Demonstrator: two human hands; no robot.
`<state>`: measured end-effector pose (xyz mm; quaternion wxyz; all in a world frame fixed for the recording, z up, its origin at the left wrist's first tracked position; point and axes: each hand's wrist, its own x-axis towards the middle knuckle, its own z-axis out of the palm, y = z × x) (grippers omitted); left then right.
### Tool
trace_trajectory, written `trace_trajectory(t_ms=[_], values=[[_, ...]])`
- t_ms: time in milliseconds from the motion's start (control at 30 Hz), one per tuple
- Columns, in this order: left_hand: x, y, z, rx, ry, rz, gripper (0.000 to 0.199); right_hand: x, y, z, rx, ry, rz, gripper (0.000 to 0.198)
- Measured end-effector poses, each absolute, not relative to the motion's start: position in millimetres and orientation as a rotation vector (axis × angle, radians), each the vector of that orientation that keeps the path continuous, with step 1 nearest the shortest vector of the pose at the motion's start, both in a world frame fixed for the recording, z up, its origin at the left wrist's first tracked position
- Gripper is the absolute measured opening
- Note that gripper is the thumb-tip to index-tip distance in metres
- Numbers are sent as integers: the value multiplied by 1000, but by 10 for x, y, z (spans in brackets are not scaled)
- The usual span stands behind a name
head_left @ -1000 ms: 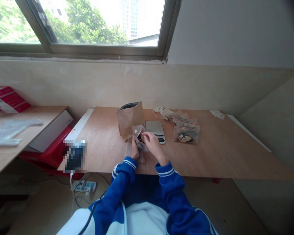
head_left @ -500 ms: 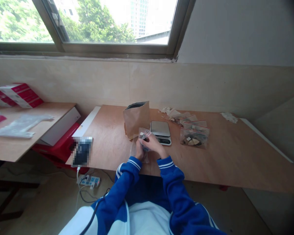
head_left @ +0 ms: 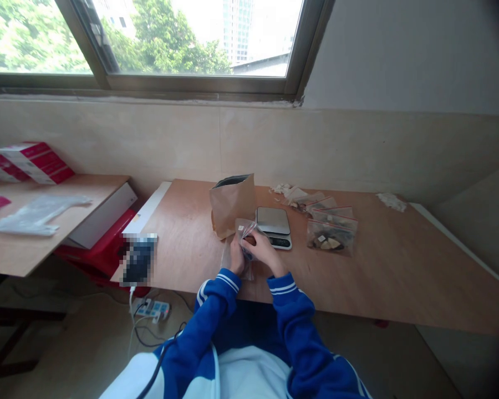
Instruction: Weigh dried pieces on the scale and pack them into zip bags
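Near the table's front edge, a clear plastic bag (head_left: 242, 226) with a small white label is between my two hands. My left hand (head_left: 237, 256) is closed on the bag's left side. My right hand (head_left: 261, 247) has its fingers curled at the bag's upper part, pinching the plastic. Something dark shows through the bag below my fingers, too hidden to name. Right behind my hands stands an open brown paper bag (head_left: 232, 206). A small digital scale (head_left: 273, 220) with a bare metal plate lies just beyond my right hand.
Several filled zip bags (head_left: 331, 237) lie in an overlapping row right of the scale. White scraps (head_left: 391, 201) sit at the back right. A phone-like device (head_left: 139, 259), pixelated, lies on the left corner with a cable. A side table (head_left: 79, 221) holds boxes and plastic wrap.
My right hand has shifted slightly, its fingers curling more at the bag. The whole view has moved a little; the other things stay in place.
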<state>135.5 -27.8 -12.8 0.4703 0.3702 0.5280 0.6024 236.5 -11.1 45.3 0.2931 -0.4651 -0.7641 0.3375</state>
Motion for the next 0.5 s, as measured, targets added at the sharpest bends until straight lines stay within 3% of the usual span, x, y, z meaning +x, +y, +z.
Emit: trace_trajectory(t_ms=[500], values=[[1366,-200,-412,875,1341,1638,40,2334,-113,423,-1294,-2055,987,26]])
